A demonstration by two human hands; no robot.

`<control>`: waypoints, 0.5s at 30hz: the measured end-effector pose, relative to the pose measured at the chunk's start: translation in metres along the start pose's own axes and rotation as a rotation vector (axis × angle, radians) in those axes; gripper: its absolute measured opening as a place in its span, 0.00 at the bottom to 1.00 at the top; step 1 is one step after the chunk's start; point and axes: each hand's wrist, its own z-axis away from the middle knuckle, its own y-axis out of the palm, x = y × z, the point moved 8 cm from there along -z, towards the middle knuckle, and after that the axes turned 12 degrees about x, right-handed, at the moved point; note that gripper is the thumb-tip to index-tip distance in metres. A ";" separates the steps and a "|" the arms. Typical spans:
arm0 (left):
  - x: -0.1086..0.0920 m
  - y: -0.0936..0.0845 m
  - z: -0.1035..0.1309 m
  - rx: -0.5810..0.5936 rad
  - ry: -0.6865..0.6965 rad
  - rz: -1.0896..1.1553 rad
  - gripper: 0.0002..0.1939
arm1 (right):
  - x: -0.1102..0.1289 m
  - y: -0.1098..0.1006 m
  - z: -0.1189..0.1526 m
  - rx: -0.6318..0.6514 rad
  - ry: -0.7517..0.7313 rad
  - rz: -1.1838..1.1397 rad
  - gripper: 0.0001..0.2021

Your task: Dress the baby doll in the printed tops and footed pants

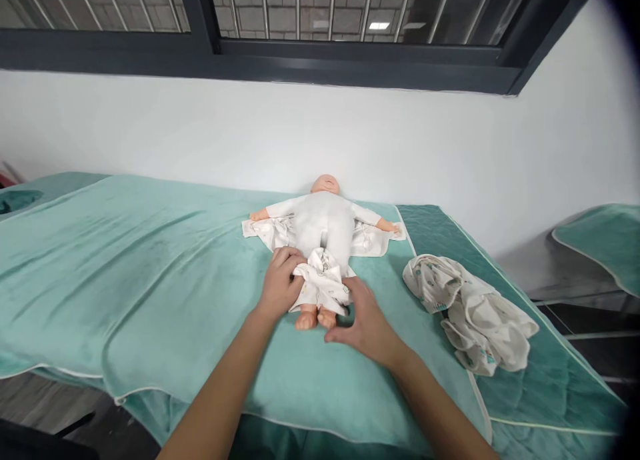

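Observation:
A baby doll [325, 223] in a white long-sleeved garment lies on its back, arms spread, head toward the wall and bare feet toward me. White printed baby pants [323, 283] are bunched around its lower legs, with both feet showing below the hems. My left hand [283, 283] is closed on the left edge of the pants, thumb on the cloth. On the other side, my right hand [367, 320] has thumb and fingers apart; its fingertips touch the right edge of the pants, the thumb near a foot. Under the doll's arms and back lies a printed white baby top [370, 239], spread out.
A crumpled white printed cloth [473, 313] lies to the right on the green-covered bed [165, 280]. Behind the bed are a white wall [425, 147] and a dark window frame [360, 63]. Another green-covered surface [605, 240] stands at the far right.

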 end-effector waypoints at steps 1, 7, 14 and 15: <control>-0.001 -0.001 0.000 0.009 0.001 0.020 0.10 | 0.001 0.001 0.001 0.003 -0.003 0.026 0.42; -0.023 -0.006 0.010 0.201 0.036 0.121 0.07 | 0.011 0.000 0.001 -0.062 -0.028 0.161 0.32; -0.034 -0.007 0.048 0.424 -0.101 0.132 0.23 | 0.012 -0.005 0.001 -0.035 0.007 0.167 0.25; -0.035 -0.006 0.050 0.417 -0.099 0.094 0.27 | 0.013 -0.006 0.001 -0.024 0.019 0.168 0.25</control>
